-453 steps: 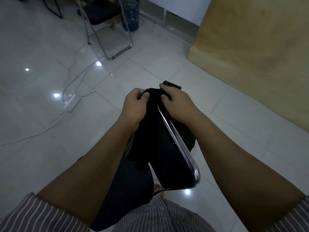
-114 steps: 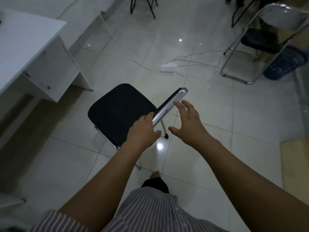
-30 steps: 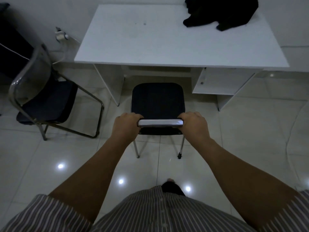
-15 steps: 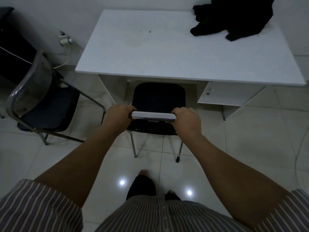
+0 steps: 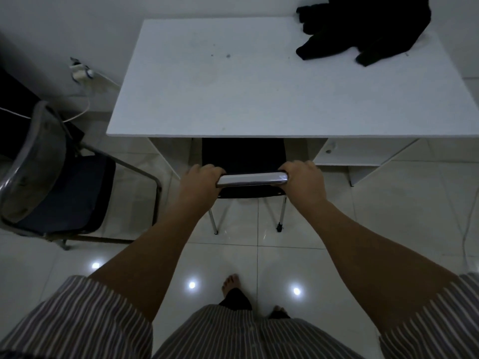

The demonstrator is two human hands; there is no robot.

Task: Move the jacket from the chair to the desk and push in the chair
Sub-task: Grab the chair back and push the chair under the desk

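The black jacket (image 5: 363, 27) lies crumpled on the far right corner of the white desk (image 5: 259, 86). The chair (image 5: 243, 156) with a black seat stands in front of the desk, the front part of its seat hidden under the desk's near edge. My left hand (image 5: 199, 182) grips the left end of its shiny metal backrest (image 5: 252, 178). My right hand (image 5: 304, 181) grips the right end. The chair's two rear legs stand on the tiled floor.
A second chair (image 5: 57, 182) with a dark seat and metal frame stands to the left of the desk. A wall plug with a white cable (image 5: 80, 73) is behind it. A desk shelf compartment (image 5: 363, 154) sits at the right, and a white cable (image 5: 466, 224) runs along the floor there.
Both hands have pushed the chair forward, so more of its seat is now under the desk. The view has come closer to the desk.
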